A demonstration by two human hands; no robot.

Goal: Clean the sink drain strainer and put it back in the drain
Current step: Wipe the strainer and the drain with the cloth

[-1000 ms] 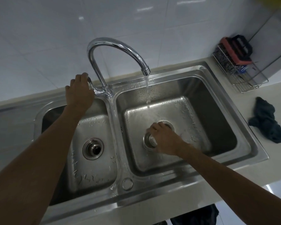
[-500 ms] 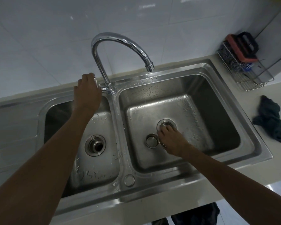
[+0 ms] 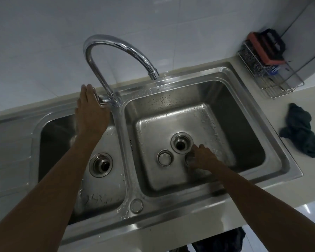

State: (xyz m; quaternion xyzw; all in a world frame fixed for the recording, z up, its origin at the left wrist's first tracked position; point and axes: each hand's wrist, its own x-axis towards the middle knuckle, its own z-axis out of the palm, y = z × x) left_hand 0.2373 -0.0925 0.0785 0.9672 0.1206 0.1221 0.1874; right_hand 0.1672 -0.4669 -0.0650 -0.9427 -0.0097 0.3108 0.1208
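Strainer [image 3: 190, 159] was out of its seat, held low in the right basin [image 3: 216, 124], just at 5 o'clock of the open drain [image 3: 173, 140]. Right hand [image 3: 205, 158] gripped it, fingers curled round its rim. Left hand [image 3: 92, 113] lay on the faucet lever [image 3: 103, 100], fingers straight and together, gripping nothing. No water ran from the faucet [image 3: 116, 42].

Step, as judged: rinsing looked over and the put-back was in hand. The next move called for a short shift toward 11 o'clock, the strainer kept level and centred over the hole, then lowered until it sat flush. The round cap [image 3: 165, 158], at 9 o'clock of the strainer, probably went on last.

Counts: two basins, right and left [image 3: 105, 193]; two drains, whether the left one [image 3: 94, 164] was fitted could not be told; one faucet; one strainer; one cap; one dark cloth [image 3: 304, 135] and one wire rack [image 3: 273, 88] on the counter [image 3: 302, 99]; two hands.
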